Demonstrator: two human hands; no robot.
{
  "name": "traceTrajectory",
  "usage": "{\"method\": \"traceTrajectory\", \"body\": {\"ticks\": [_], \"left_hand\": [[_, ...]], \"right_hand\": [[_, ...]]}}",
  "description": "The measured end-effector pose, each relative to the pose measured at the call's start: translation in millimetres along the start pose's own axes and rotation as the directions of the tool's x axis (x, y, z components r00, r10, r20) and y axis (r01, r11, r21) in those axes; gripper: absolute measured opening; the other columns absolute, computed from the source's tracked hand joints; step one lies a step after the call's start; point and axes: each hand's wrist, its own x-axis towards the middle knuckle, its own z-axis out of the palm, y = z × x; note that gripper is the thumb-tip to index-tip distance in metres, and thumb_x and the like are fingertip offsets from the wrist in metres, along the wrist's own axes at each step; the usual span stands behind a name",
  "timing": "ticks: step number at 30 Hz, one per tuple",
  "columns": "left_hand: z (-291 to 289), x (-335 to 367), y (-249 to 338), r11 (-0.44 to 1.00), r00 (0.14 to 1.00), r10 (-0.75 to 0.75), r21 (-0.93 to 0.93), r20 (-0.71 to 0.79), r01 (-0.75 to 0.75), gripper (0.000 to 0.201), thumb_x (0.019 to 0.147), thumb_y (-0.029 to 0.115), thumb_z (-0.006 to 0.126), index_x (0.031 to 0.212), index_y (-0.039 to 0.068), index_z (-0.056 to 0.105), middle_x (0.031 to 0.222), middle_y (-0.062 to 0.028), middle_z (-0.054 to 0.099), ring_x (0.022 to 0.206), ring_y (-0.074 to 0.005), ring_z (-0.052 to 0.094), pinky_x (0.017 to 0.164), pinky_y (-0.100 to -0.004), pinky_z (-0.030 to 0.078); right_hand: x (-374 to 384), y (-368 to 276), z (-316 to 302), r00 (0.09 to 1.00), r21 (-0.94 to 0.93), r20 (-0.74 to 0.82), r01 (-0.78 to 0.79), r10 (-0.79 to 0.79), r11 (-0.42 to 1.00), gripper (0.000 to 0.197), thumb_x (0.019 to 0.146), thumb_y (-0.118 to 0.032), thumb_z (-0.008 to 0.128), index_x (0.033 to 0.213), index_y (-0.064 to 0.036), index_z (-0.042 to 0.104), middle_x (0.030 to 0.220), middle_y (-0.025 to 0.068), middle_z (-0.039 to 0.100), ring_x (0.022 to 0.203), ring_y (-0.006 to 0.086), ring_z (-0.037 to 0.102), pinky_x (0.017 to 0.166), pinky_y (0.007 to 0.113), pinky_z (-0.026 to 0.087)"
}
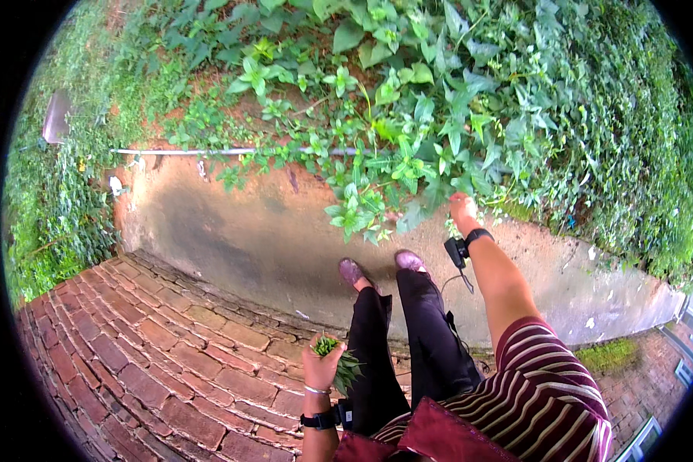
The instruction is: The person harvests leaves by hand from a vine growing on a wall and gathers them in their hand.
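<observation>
My left hand (321, 368), low in front of the brick wall, is closed around a bunch of green leafy stems (327, 346). Cut or picked ends stick up above the fist, and leaves hang beside it. Out ahead, my right hand (462, 211) reaches to the edge of the leafy vines (448, 165). Its fingers are pinched together among the leaves; what lies between them is too small to make out. Black straps with small boxes sit on both wrists, with a cable (467, 282) hanging from the right one.
I stand on a concrete strip (246, 239) between a red brick wall (200, 362) and dense greenery. A thin pale pipe (231, 152) runs along the planted edge. Moss (608, 356) grows at right; white litter (116, 185) lies at left.
</observation>
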Motion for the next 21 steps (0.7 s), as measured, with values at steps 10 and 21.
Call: {"method": "traceTrajectory", "body": {"ticks": [10,21], "left_hand": [[2.6,-26.6,76.0,0.984,0.987,0.159,-0.076,-0.008,-0.159,0.010,0.079,-0.001,0.073,0.081,0.002,0.063,0.073,0.0007,0.064,0.066,-0.0061,0.057,0.060,-0.0245,0.047],[-6.5,-64.9,141.4,0.873,0.960,0.277,-0.406,-0.041,-0.270,0.012,0.077,-0.003,0.072,0.088,0.000,0.067,0.098,-0.0072,0.071,0.081,-0.0111,0.063,0.075,-0.0269,0.051]], "right_hand": [[-153.7,-98.0,-75.0,0.913,0.149,0.157,0.355,-0.376,0.923,0.008,0.083,-0.010,0.070,0.086,-0.0034,0.072,0.075,0.0110,0.070,0.068,0.0198,0.065,0.067,0.036,0.053],[-411.4,-276.1,-138.9,0.429,0.551,0.434,0.570,-0.792,0.610,0.006,0.093,-0.008,0.061,0.096,-0.0028,0.063,0.082,0.0039,0.061,0.078,0.0142,0.059,0.070,0.030,0.049]]}}
